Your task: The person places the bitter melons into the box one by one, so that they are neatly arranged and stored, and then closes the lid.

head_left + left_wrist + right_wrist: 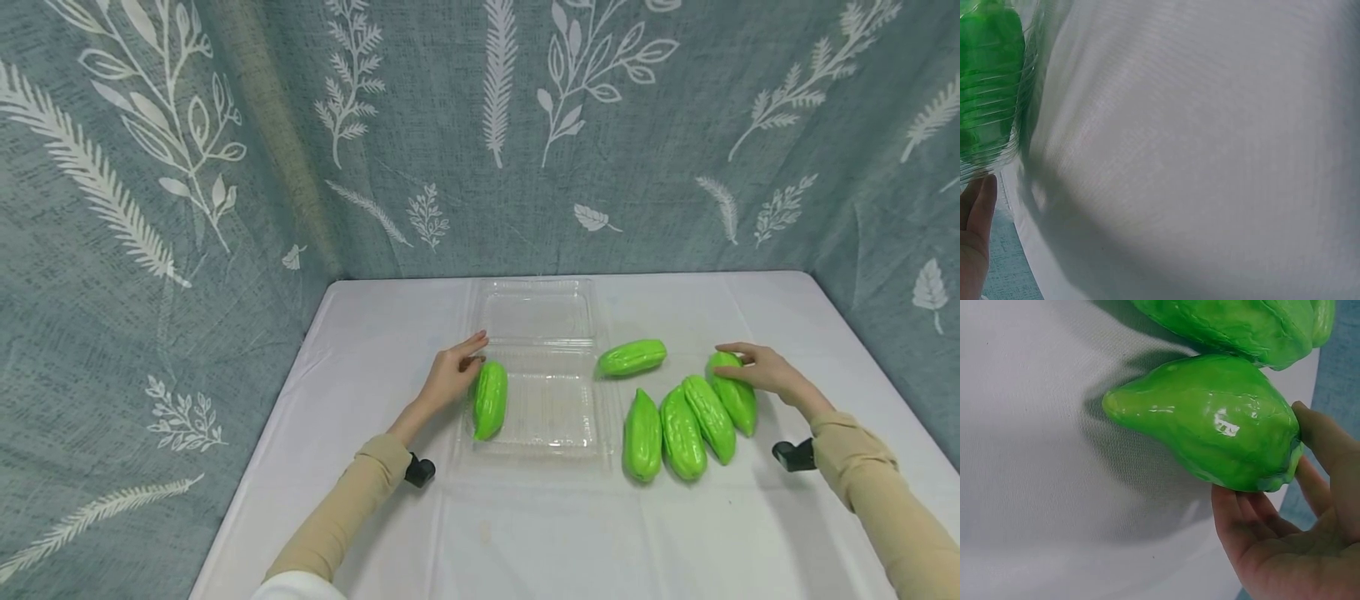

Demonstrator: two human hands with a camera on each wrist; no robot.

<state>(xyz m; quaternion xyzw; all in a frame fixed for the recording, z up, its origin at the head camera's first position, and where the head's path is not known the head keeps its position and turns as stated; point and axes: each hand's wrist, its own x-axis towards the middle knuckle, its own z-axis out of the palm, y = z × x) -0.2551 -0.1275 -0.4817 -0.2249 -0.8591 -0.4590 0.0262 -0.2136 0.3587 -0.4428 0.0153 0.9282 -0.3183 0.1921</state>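
Observation:
A clear plastic container (543,446) lies with its lid (536,310) folded back behind it. Inside, along its left wall, is a green bitter melon (491,402), also seen through the ribbed wall in the left wrist view. My left hand (451,372) is at the container's left side, fingers extended, fingertips right at its edge. My right hand (765,372) holds the blunt end of another bitter melon (1210,422) between thumb and fingers, its narrow tip pointing toward me over the white cloth. This one is the rightmost of the loose group.
Three bitter melons (683,433) lie side by side between the container and my right hand. Another melon (632,357) lies crosswise behind them, near the container's right edge. A white cloth (525,542) covers the table, and blue-green leaf-patterned curtains (465,142) hang around it.

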